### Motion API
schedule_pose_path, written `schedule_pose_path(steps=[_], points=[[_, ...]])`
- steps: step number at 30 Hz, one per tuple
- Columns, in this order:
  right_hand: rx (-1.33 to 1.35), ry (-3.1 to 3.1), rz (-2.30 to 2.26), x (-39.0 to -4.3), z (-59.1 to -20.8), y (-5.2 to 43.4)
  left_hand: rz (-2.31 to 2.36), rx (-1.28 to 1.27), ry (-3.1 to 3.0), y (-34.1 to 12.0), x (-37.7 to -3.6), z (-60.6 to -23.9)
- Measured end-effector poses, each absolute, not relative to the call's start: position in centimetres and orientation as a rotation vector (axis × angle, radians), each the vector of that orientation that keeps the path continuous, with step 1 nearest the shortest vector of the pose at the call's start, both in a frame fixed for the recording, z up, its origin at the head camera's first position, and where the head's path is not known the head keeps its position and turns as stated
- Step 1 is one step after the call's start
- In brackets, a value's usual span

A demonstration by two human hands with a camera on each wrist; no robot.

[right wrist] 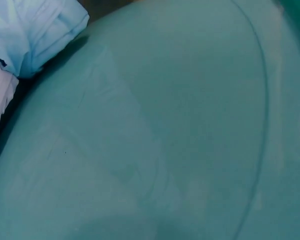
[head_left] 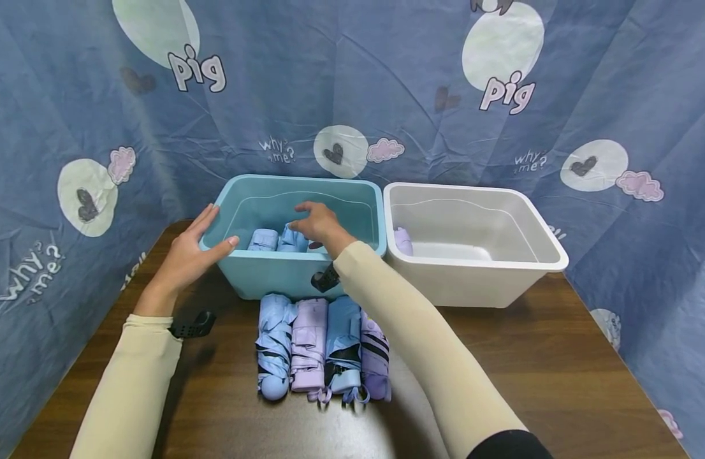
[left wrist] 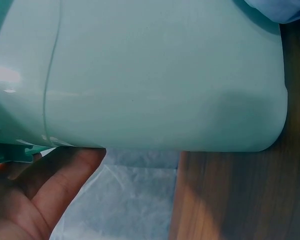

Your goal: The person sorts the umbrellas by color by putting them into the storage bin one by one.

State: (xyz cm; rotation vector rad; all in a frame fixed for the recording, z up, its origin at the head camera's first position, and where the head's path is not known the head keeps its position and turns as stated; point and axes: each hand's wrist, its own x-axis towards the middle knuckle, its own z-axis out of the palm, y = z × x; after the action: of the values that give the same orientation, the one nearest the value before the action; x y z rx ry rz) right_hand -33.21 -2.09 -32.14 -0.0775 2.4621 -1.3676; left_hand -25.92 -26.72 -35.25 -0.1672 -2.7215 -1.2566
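A teal bin (head_left: pixel 283 271) stands on the table with folded umbrellas inside, among them a light blue umbrella (head_left: pixel 263 240) and another blue umbrella (head_left: pixel 292 240) beside it. My left hand (head_left: pixel 186 258) rests at the bin's left end, fingers straight along the rim and thumb over the front edge. In the left wrist view the fingers (left wrist: pixel 65 182) lie along the bin's outer wall. My right hand (head_left: pixel 319 224) reaches over the front rim, its thumb and index finger spread apart above the blue umbrellas; its other fingers are hidden. The right wrist view shows only the bin's wall and umbrella tops.
In front of the teal bin, several folded umbrellas lie side by side: light blue (head_left: pixel 275 344), pink (head_left: pixel 309 344), darker blue (head_left: pixel 343 338) and purple (head_left: pixel 375 363). To the right stands a white bin (head_left: pixel 461 280) holding a lilac umbrella (head_left: pixel 403 241). A patterned blue curtain (head_left: pixel 387 76) hangs behind.
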Motion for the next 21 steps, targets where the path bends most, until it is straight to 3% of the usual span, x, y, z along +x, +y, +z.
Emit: schedule_pose_path(steps=[21], points=[[-0.272,2.333,-1.611,-30.4,-30.5,2.8,-1.296,-0.166,-2.711,-26.8,-25.8,-35.3]])
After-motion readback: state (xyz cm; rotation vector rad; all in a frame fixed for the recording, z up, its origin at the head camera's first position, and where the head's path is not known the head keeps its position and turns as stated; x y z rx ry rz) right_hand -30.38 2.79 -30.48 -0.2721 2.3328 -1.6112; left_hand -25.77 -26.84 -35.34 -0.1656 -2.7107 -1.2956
